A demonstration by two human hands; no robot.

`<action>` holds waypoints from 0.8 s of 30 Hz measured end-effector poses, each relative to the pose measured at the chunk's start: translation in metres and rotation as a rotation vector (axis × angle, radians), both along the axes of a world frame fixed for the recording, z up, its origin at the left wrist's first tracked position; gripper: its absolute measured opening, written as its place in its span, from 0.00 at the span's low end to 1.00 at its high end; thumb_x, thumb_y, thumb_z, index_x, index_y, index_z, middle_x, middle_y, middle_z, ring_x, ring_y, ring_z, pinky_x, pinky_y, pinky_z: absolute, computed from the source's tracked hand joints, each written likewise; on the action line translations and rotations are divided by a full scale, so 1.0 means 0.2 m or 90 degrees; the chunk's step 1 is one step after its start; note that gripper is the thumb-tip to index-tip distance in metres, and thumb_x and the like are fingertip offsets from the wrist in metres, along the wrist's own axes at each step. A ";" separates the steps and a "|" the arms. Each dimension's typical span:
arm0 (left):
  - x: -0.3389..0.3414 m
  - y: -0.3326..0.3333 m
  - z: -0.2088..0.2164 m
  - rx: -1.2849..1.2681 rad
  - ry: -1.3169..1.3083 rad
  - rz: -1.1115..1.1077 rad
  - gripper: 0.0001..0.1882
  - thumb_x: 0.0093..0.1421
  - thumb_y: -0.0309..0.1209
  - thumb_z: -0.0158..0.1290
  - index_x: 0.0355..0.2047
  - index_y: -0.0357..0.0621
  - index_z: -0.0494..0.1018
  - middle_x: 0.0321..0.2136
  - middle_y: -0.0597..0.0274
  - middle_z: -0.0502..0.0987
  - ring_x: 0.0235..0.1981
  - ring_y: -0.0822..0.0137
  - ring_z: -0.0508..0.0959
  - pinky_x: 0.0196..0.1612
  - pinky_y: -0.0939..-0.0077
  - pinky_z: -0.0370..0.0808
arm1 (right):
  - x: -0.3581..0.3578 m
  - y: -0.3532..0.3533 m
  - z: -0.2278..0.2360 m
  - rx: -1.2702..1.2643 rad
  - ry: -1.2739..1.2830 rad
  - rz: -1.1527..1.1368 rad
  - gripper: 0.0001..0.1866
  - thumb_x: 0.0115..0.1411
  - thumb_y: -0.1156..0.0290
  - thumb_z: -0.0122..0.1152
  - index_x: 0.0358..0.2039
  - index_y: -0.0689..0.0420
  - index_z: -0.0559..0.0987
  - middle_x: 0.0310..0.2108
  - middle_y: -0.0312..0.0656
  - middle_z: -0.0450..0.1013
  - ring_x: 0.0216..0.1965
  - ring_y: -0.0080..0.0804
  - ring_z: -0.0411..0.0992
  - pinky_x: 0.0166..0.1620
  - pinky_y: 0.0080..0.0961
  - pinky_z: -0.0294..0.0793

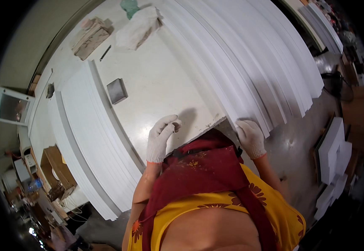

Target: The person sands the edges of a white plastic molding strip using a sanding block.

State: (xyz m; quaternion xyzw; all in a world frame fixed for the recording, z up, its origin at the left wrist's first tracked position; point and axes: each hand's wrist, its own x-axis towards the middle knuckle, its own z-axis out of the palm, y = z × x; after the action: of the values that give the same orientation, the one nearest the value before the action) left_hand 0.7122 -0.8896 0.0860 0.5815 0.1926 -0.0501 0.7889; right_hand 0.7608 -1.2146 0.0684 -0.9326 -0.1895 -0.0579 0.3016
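Both my hands wear white knit gloves with orange cuffs. My left hand [163, 136] is just over the near part of the white tabletop [161, 88], fingers curled in toward the thumb; what they hold, if anything, I cannot make out. At the near end of the right-hand stack, my right hand [251, 136] is closed around the end of a long white moulded strip [224, 83]. Its fingertips are partly hidden. A dark grey rectangular block [117, 90] lies on the table, beyond my left hand.
More long white strips [94, 125] lie stacked at the left. Farther back are a worn block [91, 39], a thin dark stick [105, 53], a white wrapped bundle [138, 29] and something green [129, 7]. A cardboard box [58, 167] stands at lower left; white panels [334, 150] lean at right.
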 end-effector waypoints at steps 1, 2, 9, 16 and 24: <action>0.02 -0.02 -0.01 -0.005 -0.005 -0.015 0.17 0.67 0.28 0.50 0.53 0.31 0.74 0.41 0.56 0.81 0.43 0.68 0.78 0.51 0.73 0.74 | -0.03 -0.05 -0.01 -0.012 -0.016 -0.031 0.10 0.56 0.76 0.63 0.40 0.55 0.81 0.39 0.45 0.79 0.43 0.48 0.76 0.47 0.39 0.75; 0.01 -0.02 -0.02 -0.004 0.005 -0.020 0.17 0.67 0.29 0.50 0.53 0.31 0.73 0.42 0.56 0.80 0.43 0.66 0.78 0.51 0.72 0.74 | -0.07 -0.09 -0.01 -0.025 -0.032 -0.062 0.11 0.56 0.77 0.63 0.40 0.55 0.81 0.39 0.45 0.79 0.42 0.47 0.77 0.46 0.39 0.76; -0.07 -0.06 -0.23 -0.050 0.055 -0.060 0.18 0.67 0.31 0.51 0.54 0.34 0.72 0.43 0.56 0.79 0.44 0.64 0.79 0.50 0.70 0.75 | 0.01 -0.16 0.07 -0.176 -0.107 -0.244 0.23 0.52 0.74 0.67 0.51 0.49 0.78 0.51 0.42 0.73 0.53 0.47 0.70 0.57 0.46 0.68; -0.09 -0.02 -0.26 -0.075 0.080 -0.053 0.18 0.67 0.30 0.51 0.55 0.35 0.72 0.44 0.56 0.79 0.43 0.65 0.79 0.49 0.71 0.75 | -0.13 -0.30 -0.07 -0.241 -0.055 -0.328 0.36 0.53 0.64 0.70 0.64 0.48 0.70 0.61 0.47 0.66 0.62 0.51 0.63 0.63 0.48 0.62; -0.01 -0.06 -0.28 -0.175 0.119 -0.064 0.27 0.65 0.32 0.52 0.63 0.33 0.65 0.52 0.51 0.76 0.48 0.62 0.80 0.48 0.74 0.77 | -0.40 -0.26 -0.33 0.774 0.550 -0.376 0.42 0.64 0.41 0.55 0.69 0.55 0.57 0.66 0.49 0.60 0.64 0.47 0.63 0.61 0.41 0.68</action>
State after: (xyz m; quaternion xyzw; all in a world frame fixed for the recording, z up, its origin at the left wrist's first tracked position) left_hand 0.7094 -0.9016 0.0294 0.4696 0.2269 -0.1690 0.8364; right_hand 0.6814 -1.2672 0.0034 -0.5569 0.2637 0.1377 0.7755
